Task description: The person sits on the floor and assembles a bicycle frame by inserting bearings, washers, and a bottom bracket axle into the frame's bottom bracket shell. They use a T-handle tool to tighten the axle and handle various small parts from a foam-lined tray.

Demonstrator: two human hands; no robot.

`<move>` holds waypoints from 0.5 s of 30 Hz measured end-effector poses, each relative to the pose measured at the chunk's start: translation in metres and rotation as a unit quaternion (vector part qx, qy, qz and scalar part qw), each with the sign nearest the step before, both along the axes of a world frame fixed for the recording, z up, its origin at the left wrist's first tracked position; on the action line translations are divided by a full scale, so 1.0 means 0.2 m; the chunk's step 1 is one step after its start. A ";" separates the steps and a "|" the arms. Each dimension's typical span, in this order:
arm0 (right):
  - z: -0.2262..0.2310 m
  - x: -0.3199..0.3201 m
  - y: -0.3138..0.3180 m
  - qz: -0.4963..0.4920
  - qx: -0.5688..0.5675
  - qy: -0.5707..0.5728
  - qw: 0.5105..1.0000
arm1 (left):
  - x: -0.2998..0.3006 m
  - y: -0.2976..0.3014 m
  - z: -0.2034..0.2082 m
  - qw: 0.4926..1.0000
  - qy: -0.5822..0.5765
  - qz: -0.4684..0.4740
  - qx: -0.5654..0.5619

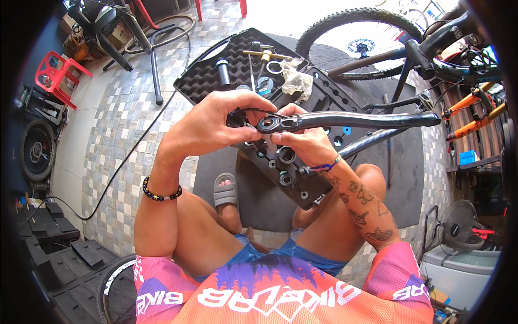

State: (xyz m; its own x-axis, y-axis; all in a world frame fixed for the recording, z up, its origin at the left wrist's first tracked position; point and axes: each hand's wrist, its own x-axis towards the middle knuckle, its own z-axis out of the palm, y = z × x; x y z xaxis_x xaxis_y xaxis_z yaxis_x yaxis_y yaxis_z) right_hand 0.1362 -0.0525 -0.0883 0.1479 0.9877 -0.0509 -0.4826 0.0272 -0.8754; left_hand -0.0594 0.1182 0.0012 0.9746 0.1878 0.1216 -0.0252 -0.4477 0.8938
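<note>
A long black bicycle frame arm [367,120] lies crosswise in front of me, a round pivot bearing [268,125] set in its left end. My left hand [218,121] curls around that end, thumb and fingers closed beside the bearing. Just right of the bearing, my right hand [307,141] pinches the arm with the thumb on the near side; its other fingers are partly hidden behind the arm. Below and beyond my hands lies an open black tool case [202,81] with a foam-lined lid, holding several ring-shaped fittings [286,155].
On the case rest a black cylinder [222,72], a T-handled tool [266,55] and a crumpled clear bag [295,80]. A bicycle wheel [359,70] and frame stand at the far right. A black cable [137,148] crosses the tiled floor; a red chair [60,78] is left.
</note>
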 end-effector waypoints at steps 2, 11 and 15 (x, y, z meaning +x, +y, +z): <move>0.01 0.01 -0.02 0.006 0.001 0.009 1.000 | 0.00 -0.01 0.01 1.000 -0.010 0.002 0.020; 0.06 0.01 -0.06 0.019 -0.007 0.035 0.999 | 0.00 -0.05 0.02 1.000 -0.007 0.013 0.002; 0.05 0.00 -0.07 0.036 0.013 0.050 0.998 | 0.00 -0.07 0.02 1.000 -0.024 0.009 0.011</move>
State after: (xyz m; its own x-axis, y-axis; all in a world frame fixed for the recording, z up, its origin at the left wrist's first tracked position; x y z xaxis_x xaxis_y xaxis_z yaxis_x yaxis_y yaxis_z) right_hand 0.1352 -0.0657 -0.0773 0.0719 0.9967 -0.0364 -0.5685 0.0110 -0.8226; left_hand -0.0598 0.1045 0.0055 0.9642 0.2019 0.1721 -0.0594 -0.4679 0.8818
